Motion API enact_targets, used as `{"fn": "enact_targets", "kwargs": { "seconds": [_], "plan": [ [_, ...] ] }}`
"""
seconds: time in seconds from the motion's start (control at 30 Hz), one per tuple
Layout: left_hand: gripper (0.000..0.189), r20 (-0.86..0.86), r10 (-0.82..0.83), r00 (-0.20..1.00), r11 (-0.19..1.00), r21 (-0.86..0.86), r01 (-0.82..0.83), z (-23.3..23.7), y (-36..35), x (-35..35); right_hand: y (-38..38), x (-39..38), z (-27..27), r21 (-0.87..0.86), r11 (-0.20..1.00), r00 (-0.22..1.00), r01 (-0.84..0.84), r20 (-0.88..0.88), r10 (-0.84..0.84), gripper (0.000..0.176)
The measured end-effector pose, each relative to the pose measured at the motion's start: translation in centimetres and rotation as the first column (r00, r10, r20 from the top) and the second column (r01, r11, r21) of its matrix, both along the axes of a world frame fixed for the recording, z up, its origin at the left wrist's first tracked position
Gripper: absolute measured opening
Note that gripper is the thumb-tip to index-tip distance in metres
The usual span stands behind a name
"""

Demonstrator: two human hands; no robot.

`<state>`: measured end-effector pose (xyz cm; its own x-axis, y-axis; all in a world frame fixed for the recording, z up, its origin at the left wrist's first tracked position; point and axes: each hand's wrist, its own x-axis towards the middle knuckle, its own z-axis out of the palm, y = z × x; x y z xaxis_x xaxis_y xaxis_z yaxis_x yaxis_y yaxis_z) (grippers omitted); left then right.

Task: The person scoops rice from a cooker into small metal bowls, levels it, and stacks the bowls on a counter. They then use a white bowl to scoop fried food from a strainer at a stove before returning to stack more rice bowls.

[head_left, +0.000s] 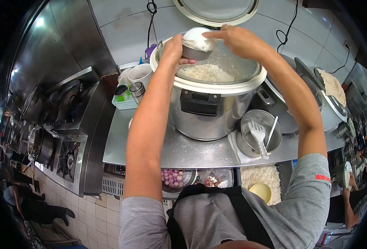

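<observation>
Over the open rice cooker (208, 89), my left hand (174, 52) is closed around a small metal bowl (196, 54). White rice shows at the bowl's rim. My right hand (233, 40) is closed on what looks like a white rice paddle (196, 33), its index finger stretched along it; the handle is hidden in the hand. The paddle's rounded white part lies against the top of the bowl. Cooked rice (208, 73) sits in the cooker below both hands. The cooker's lid (217, 9) stands raised behind.
A metal pot (270, 143) holding a white slotted spatula (258, 135) stands right of the cooker. Further right is another cooker (266, 97). A basket (125, 103) with shakers is at left. Below the counter are a bowl of onions (173, 177) and a rice bin (249, 176). People work at both sides.
</observation>
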<state>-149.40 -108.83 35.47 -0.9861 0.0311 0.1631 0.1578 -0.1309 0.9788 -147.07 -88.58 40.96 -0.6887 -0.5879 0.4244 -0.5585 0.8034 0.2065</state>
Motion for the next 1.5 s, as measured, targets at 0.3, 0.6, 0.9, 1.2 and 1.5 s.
{"fn": "enact_targets", "kwargs": {
  "seconds": [0.3,0.6,0.9,1.2,1.5],
  "plan": [
    [0.045,-0.064,0.003,0.998,0.999,0.036,-0.001,0.2,-0.3,0.6,1.3,-1.0,-2.6,-0.109,0.973,0.975,-0.202,-0.120,0.189,0.055],
    [0.043,-0.261,0.203,0.944,0.974,0.155,-0.167,-0.1,-0.3,0.6,1.6,-10.5,-0.6,-0.001,0.993,0.950,0.118,0.291,-0.112,0.041],
    [0.042,-0.369,0.268,0.890,0.961,0.171,-0.218,-1.1,-0.7,-1.4,-9.0,-9.3,-11.2,0.629,0.667,0.845,-0.398,0.534,0.001,0.026],
    [0.041,-0.381,0.323,0.867,0.938,0.251,-0.239,-1.0,-0.8,-1.2,-1.7,-8.3,-4.5,0.077,0.982,0.325,-0.170,0.946,-0.018,0.031],
    [0.056,-0.245,0.337,0.909,0.933,0.219,-0.287,-0.4,-0.4,-0.2,5.0,-7.2,5.2,-0.312,0.909,0.713,0.276,0.701,0.024,0.027]
  ]
}}
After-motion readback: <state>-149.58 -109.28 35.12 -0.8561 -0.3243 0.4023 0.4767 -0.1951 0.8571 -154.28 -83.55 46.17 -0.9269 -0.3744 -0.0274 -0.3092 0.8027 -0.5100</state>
